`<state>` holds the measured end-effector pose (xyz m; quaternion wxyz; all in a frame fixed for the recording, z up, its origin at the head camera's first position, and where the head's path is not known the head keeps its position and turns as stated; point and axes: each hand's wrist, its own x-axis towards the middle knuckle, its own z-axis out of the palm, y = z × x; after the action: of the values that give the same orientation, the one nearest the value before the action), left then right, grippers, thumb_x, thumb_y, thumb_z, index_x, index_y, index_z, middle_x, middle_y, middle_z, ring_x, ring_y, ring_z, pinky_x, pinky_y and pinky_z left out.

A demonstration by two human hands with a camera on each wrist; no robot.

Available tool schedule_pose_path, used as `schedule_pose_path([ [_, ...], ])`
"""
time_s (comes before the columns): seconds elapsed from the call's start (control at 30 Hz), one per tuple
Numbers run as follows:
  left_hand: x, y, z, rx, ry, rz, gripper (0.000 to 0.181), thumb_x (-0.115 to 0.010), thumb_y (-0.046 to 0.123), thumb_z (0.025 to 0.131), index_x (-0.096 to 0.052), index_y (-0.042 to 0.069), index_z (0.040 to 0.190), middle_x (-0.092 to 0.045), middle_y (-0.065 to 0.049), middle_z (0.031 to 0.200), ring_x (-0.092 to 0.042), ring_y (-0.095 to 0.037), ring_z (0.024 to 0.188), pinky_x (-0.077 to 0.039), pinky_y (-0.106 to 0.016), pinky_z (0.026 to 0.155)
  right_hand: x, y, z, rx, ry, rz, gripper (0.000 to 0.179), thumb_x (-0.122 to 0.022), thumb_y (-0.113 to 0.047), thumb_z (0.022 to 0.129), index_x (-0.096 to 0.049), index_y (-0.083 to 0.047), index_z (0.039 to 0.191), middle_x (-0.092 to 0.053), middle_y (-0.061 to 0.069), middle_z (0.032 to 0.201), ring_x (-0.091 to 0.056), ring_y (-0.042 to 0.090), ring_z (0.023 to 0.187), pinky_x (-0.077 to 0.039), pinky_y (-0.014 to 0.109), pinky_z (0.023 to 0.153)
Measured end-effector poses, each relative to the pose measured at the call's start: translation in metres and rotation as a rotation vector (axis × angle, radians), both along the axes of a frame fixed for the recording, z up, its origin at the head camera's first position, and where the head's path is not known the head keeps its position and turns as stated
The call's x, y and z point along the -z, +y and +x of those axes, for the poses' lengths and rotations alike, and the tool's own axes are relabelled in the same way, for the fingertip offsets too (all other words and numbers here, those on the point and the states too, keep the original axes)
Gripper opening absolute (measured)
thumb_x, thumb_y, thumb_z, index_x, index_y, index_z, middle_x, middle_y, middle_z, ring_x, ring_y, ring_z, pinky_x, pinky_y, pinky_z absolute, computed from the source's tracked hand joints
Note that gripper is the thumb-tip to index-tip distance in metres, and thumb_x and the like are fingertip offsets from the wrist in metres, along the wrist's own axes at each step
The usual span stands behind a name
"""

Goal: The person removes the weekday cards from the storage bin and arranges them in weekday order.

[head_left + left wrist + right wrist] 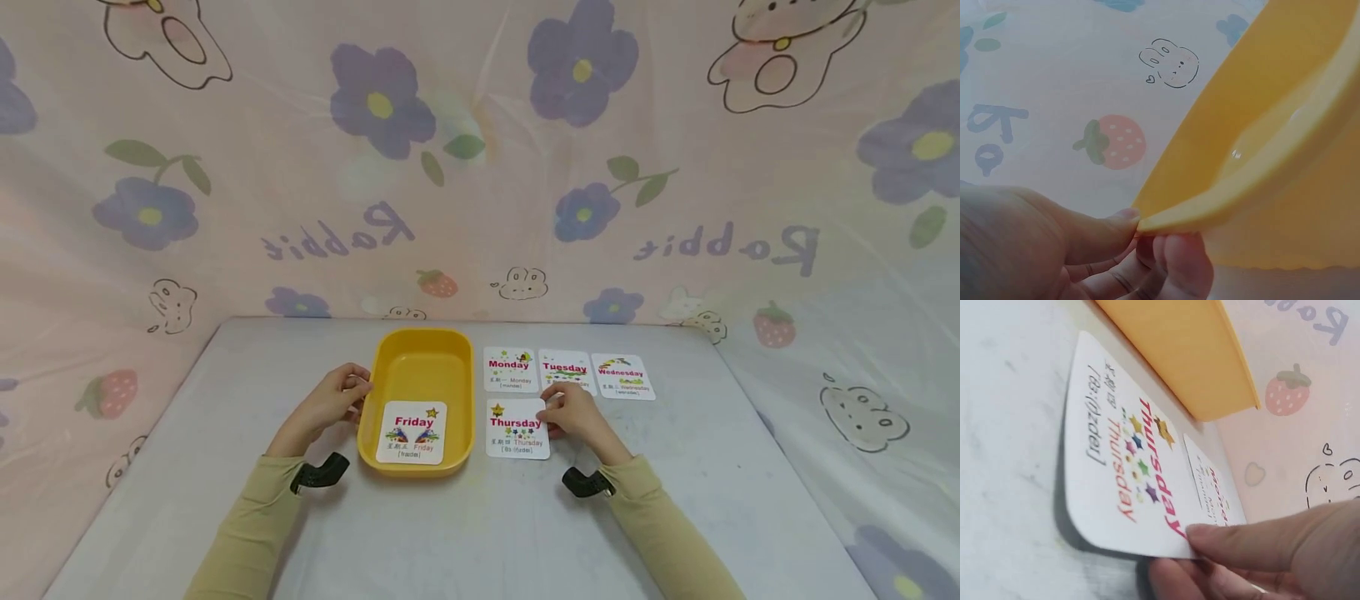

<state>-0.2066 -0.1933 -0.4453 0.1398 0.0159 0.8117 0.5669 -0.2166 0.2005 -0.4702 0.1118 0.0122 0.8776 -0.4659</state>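
Note:
My left hand (335,404) pinches the left rim of the yellow tray (467,400), thumb on top and fingers beneath, as the left wrist view shows. Inside the tray, near its front end, lies the Friday card (411,433). To the tray's right, my right hand (576,412) pinches the right edge of the Thursday card (517,442) between thumb and fingers. In the right wrist view the Thursday card (1110,481) has its held edge slightly off the table, with a shadow under it. It sits just in front of the Monday card (510,371).
The Tuesday card (564,363) and Wednesday card (622,377) continue the back row beside Monday; the right hand is close in front of Tuesday. A white table (420,542) carries everything. A patterned curtain (480,208) hangs behind and at both sides.

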Motion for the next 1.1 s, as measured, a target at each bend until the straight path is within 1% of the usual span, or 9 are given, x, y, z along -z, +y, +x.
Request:
schedule_pose_path([
  [0.13, 0.000, 0.000, -0.001, -0.004, -0.005, -0.008, 0.027, -0.049, 0.012, 0.101, -0.043, -0.005, 0.121, -0.057, -0.014, 0.094, -0.058, -0.020, 0.072, -0.054, -0.032, 0.061, 0.001, 0.001, -0.004, -0.003, -0.042, -0.003, 0.026, -0.072, 0.001, 0.081, -0.057, 0.004, 0.102, -0.058, 0.011, 0.067, -0.061, 0.017, 0.051, -0.055, 0.031, 0.050],
  [0.27, 0.000, 0.000, -0.001, -0.002, -0.005, -0.008, 0.026, -0.048, 0.011, 0.101, -0.043, -0.005, 0.121, -0.057, -0.014, 0.093, -0.058, -0.020, 0.072, -0.054, -0.032, 0.061, 0.002, 0.002, -0.007, -0.006, -0.064, -0.009, 0.025, -0.072, 0.001, 0.082, -0.057, 0.004, 0.102, -0.059, 0.012, 0.068, -0.061, 0.017, 0.052, -0.055, 0.031, 0.051],
  [0.6, 0.000, 0.000, -0.001, 0.009, -0.001, 0.011, 0.025, -0.047, 0.010, 0.101, -0.042, -0.005, 0.120, -0.056, -0.014, 0.093, -0.058, -0.020, 0.072, -0.055, -0.035, 0.062, 0.002, 0.002, -0.008, -0.009, -0.084, 0.000, 0.025, -0.071, -0.001, 0.083, -0.057, 0.004, 0.103, -0.060, 0.013, 0.073, -0.062, 0.018, 0.056, -0.055, 0.032, 0.053],
  [0.77, -0.001, -0.001, 0.000, 0.000, -0.004, 0.009, 0.025, -0.047, 0.010, 0.101, -0.042, -0.005, 0.120, -0.056, -0.015, 0.094, -0.058, -0.020, 0.071, -0.055, -0.034, 0.061, 0.000, 0.002, -0.009, -0.017, -0.090, 0.011, 0.026, -0.072, -0.002, 0.083, -0.056, 0.004, 0.103, -0.059, 0.014, 0.075, -0.062, 0.019, 0.055, -0.055, 0.032, 0.052],
  [0.93, -0.002, 0.001, 0.000, 0.008, -0.005, 0.005, 0.028, -0.047, 0.011, 0.101, -0.042, -0.007, 0.122, -0.057, -0.016, 0.094, -0.058, -0.020, 0.071, -0.054, -0.033, 0.060, -0.002, 0.003, -0.010, -0.027, -0.110, 0.034, 0.026, -0.071, -0.002, 0.083, -0.055, 0.005, 0.102, -0.060, 0.013, 0.074, -0.062, 0.019, 0.055, -0.055, 0.032, 0.052],
  [1.1, -0.002, 0.000, 0.000, 0.004, -0.005, 0.014, 0.026, -0.046, 0.009, 0.101, -0.042, -0.007, 0.121, -0.057, -0.016, 0.093, -0.058, -0.020, 0.070, -0.054, -0.032, 0.059, -0.004, 0.002, -0.011, -0.041, -0.121, 0.028, 0.025, -0.071, -0.002, 0.083, -0.055, 0.006, 0.101, -0.061, 0.013, 0.073, -0.062, 0.019, 0.054, -0.055, 0.033, 0.052],
])
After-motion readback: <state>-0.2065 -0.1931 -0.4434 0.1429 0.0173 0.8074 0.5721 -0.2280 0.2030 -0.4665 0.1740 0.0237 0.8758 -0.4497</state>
